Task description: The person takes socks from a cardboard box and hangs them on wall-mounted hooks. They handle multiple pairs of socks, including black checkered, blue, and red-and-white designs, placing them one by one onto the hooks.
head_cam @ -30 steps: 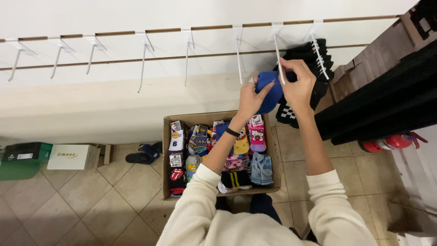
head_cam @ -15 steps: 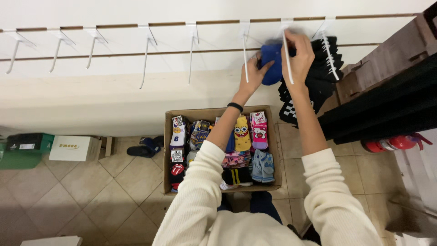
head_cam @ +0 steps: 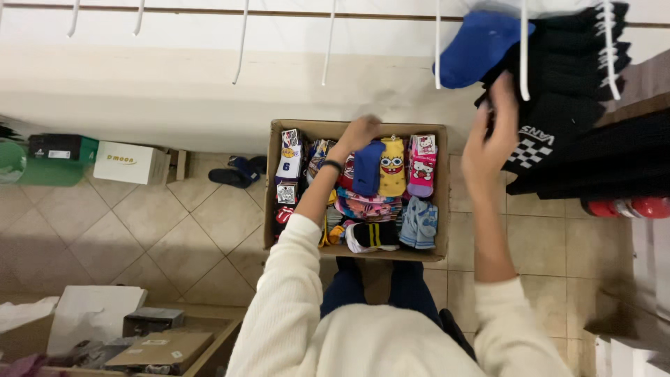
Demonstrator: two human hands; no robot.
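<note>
So the left hand [head_cam: 359,132] is down in the cardboard box [head_cam: 356,127] at the middle of the frame, fingers curled onto a dark blue pair of socks [head_cam: 366,167] among the colourful ones, though it's a bit blurred. The right hand [head_cam: 488,143] is up at the upper right, fingers loosely open beside the black socks [head_cam: 558,84] hanging on the white hooks. A blue sock [head_cam: 478,45] hangs on a hook just above it, not held.
</note>
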